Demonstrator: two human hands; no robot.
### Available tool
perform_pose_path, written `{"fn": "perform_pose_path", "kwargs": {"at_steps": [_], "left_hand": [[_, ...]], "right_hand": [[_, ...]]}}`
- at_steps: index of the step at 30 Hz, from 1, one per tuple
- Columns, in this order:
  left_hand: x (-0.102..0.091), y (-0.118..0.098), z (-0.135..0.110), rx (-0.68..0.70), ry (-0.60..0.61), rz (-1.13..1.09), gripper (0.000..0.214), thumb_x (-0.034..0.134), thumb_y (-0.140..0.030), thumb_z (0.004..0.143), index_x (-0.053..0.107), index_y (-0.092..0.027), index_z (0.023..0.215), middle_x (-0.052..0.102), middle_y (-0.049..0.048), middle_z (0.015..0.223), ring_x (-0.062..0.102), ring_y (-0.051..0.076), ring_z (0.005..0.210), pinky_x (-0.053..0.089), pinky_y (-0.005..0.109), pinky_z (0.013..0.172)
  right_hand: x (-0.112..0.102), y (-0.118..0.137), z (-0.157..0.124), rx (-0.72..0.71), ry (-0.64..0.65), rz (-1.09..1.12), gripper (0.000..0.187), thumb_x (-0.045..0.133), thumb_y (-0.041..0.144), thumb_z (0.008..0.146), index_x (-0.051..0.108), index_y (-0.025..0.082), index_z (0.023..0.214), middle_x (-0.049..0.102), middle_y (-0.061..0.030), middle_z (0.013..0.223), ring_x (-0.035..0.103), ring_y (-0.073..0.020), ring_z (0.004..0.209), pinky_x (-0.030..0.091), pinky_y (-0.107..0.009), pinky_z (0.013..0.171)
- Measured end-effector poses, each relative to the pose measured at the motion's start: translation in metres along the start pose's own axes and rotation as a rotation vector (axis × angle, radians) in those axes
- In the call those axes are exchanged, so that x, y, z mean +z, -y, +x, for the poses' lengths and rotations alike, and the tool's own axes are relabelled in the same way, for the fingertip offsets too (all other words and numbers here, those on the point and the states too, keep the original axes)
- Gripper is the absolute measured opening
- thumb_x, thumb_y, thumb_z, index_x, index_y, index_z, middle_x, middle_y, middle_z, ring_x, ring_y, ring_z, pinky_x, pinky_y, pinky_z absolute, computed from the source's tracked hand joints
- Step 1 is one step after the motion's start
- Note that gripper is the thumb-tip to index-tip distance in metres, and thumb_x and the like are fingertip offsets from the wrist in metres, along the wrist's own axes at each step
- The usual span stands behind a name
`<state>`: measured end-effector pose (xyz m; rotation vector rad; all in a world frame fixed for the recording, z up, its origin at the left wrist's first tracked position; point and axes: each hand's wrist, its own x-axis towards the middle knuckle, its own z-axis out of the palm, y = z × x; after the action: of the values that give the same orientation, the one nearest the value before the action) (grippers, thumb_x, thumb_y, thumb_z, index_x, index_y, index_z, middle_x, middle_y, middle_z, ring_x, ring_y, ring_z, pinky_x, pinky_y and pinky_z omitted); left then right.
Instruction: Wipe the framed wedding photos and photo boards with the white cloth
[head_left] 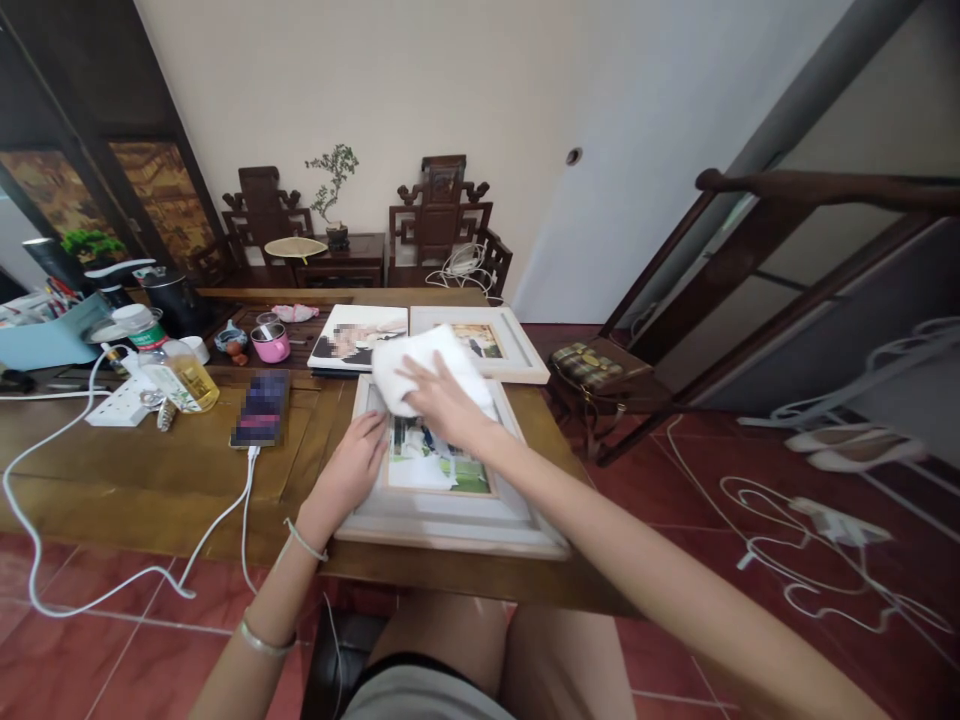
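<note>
A picture frame (450,535) with a pale border lies flat on the table in front of me, a photo with green grass inside it. My left hand (354,462) grips the frame's left side, fingertips on its border. On the upper part of this frame, my right hand (439,400) presses a folded white cloth (405,362), its fingers over the fabric. The cloth hides the frame's top and part of the photo. Just beyond lies a second picture frame (525,345), partly covered by the cloth, beside a photo album (352,335) with a blurred cover.
On the table's left are a charging phone (260,410), a bottle of yellow liquid (191,380), a white power strip (120,402), a pink cup (270,340) and a blue box (49,335). A wooden chair (810,188) holding a plaid bag (589,365) stands right.
</note>
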<state>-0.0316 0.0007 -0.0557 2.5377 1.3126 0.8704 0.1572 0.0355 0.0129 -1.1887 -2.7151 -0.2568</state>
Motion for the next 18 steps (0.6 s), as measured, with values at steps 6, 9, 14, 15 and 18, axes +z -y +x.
{"fn": "perform_pose_path", "kwargs": {"at_steps": [6,9,14,15,18], "left_hand": [[-0.002,-0.001,0.004,0.015,0.018,-0.019,0.026,0.041,-0.018,0.094,0.064,-0.014,0.107,0.060,0.0134,0.119,0.051,0.025,0.120,0.041,0.044,0.106],[0.001,0.002,0.003,-0.017,0.042,-0.025,0.029,0.042,-0.020,0.094,0.061,-0.013,0.115,0.058,0.0143,0.125,0.050,0.025,0.122,0.040,0.042,0.107],[0.005,0.004,0.000,-0.056,0.065,-0.021,0.032,0.042,-0.020,0.095,0.059,-0.013,0.121,0.056,0.0141,0.130,0.047,0.024,0.127,0.039,0.041,0.108],[0.005,0.004,-0.001,-0.066,0.068,-0.021,0.032,0.042,-0.021,0.095,0.059,-0.013,0.121,0.055,0.0144,0.131,0.047,0.024,0.127,0.038,0.041,0.109],[0.005,0.002,-0.003,-0.083,0.068,-0.022,0.033,0.041,-0.022,0.095,0.058,-0.014,0.123,0.054,0.0135,0.132,0.045,0.024,0.129,0.038,0.042,0.109]], "right_hand": [[0.015,0.018,0.014,0.016,0.123,0.020,0.045,0.043,-0.007,0.073,0.063,0.009,0.110,0.060,-0.0214,0.124,0.037,-0.0291,0.135,0.022,-0.055,0.111],[0.012,0.004,-0.004,0.050,0.162,0.024,0.044,0.042,-0.008,0.071,0.065,0.008,0.105,0.061,-0.0235,0.121,0.037,-0.0292,0.135,0.021,-0.055,0.110],[0.002,-0.031,-0.051,0.172,0.251,-0.001,0.047,0.041,-0.011,0.066,0.066,0.009,0.102,0.059,-0.0238,0.124,0.037,-0.0299,0.135,0.018,-0.058,0.110],[0.000,-0.038,-0.061,0.209,0.265,-0.004,0.049,0.040,-0.012,0.066,0.065,0.010,0.102,0.059,-0.0230,0.124,0.037,-0.0298,0.135,0.018,-0.059,0.110],[-0.005,-0.052,-0.087,0.311,0.304,0.000,0.055,0.035,-0.013,0.064,0.065,0.012,0.101,0.059,-0.0225,0.125,0.034,-0.0304,0.137,0.021,-0.065,0.106]]}}
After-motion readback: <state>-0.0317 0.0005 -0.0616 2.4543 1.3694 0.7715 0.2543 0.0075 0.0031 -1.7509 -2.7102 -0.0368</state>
